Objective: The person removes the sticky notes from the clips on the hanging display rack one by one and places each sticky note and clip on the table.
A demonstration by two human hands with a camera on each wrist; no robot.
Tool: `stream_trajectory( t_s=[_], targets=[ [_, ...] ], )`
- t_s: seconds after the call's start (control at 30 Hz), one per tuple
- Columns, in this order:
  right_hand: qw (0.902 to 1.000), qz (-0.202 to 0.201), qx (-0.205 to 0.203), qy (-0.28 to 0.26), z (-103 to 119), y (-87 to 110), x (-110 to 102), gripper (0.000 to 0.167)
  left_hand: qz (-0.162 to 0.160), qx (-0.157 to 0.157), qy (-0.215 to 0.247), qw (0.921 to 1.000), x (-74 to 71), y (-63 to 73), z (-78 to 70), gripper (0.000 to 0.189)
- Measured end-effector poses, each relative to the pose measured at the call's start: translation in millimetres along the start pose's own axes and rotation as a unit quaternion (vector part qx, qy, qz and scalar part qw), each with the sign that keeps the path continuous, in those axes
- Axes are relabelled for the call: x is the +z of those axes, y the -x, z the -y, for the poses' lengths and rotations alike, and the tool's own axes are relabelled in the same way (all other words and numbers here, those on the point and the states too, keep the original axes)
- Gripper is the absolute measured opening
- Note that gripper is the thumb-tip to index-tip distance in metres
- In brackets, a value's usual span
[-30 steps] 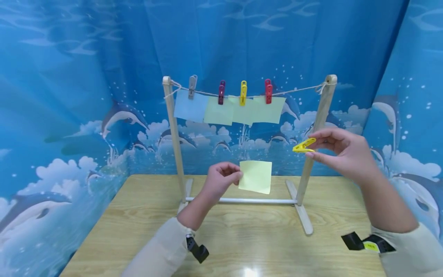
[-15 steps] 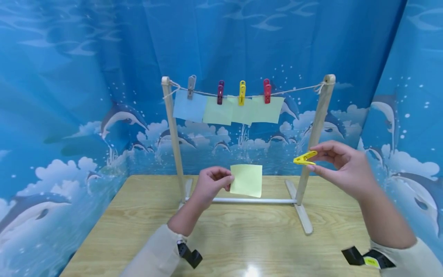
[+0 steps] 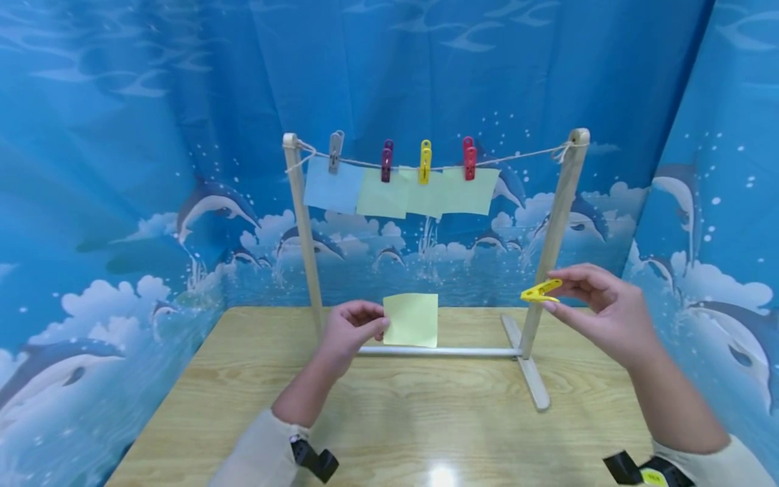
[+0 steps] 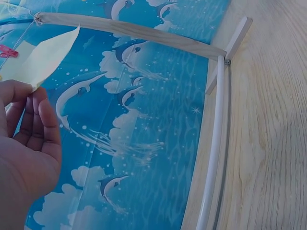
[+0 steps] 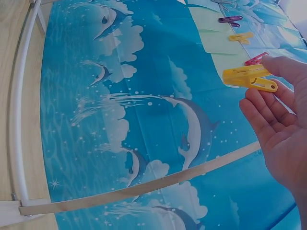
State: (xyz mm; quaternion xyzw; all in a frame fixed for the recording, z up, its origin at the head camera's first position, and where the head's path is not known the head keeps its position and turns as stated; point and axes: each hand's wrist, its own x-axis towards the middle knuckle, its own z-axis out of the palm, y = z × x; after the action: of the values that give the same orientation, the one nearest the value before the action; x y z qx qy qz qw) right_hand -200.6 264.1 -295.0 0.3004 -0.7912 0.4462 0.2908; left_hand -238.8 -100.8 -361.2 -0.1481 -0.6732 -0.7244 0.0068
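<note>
Between thumb and fingers my left hand [image 3: 351, 333] pinches the left edge of a square pale yellow-green paper note [image 3: 411, 320], held up before the rack's lower bar. My right hand [image 3: 602, 308] pinches a yellow clothespin [image 3: 541, 291] by its handle ends, in front of the rack's right post. Above, on a string [image 3: 517, 159], hang a blue note [image 3: 333, 186] under a grey clothespin [image 3: 335, 152] and green notes [image 3: 382, 195] under purple [image 3: 387, 161], yellow [image 3: 425, 162] and red [image 3: 469, 159] clothespins. In the left wrist view the held note [image 4: 50, 57] curves slightly.
The wooden rack has a left post [image 3: 307, 237], a right post [image 3: 556, 230] and a white lower bar [image 3: 462, 352]. Its right foot [image 3: 534, 384] rests on the wood-grain table [image 3: 389, 412]. A blue dolphin-print curtain [image 3: 182, 135] surrounds the table's back and sides.
My left hand has moved left and slightly down with the note. My right hand has lowered with the yellow clothespin. The hanging notes stay in place.
</note>
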Motion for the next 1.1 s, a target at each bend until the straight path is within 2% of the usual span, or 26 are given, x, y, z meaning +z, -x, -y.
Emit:
stream_trajectory(
  t_s=[0.2,0.37,0.5,0.77,0.9,1.1],
  targets=[
    [0.9998,-0.002,0.021,0.004,-3,8.7,0,0.037,-0.003,-0.021,-0.01,0.9997,-9.3,3.1,2.0,0.016],
    [0.9995,-0.008,0.02,-0.025,-8,16.5,-2,0.037,-0.013,-0.031,-0.016,0.9993,-15.7,7.3,3.4,0.018],
    [0.9979,-0.017,0.037,-0.05,-12,22.1,-3,0.034,-0.031,-0.038,-0.018,0.9986,-20.1,10.4,4.0,0.019],
    [0.9938,-0.041,0.075,-0.071,-20,35.5,-5,0.033,-0.051,-0.027,-0.002,0.9983,-29.9,17.0,8.1,0.018],
    [0.9881,-0.054,0.104,-0.1,-25,41.9,-5,0.033,-0.058,-0.025,-0.008,0.998,-36.7,22.5,10.1,0.018],
    [0.9734,-0.081,0.155,-0.148,-32,54.1,-6,0.033,-0.087,-0.03,-0.026,0.9954,-49.1,32.5,11.2,0.02]
  ],
)
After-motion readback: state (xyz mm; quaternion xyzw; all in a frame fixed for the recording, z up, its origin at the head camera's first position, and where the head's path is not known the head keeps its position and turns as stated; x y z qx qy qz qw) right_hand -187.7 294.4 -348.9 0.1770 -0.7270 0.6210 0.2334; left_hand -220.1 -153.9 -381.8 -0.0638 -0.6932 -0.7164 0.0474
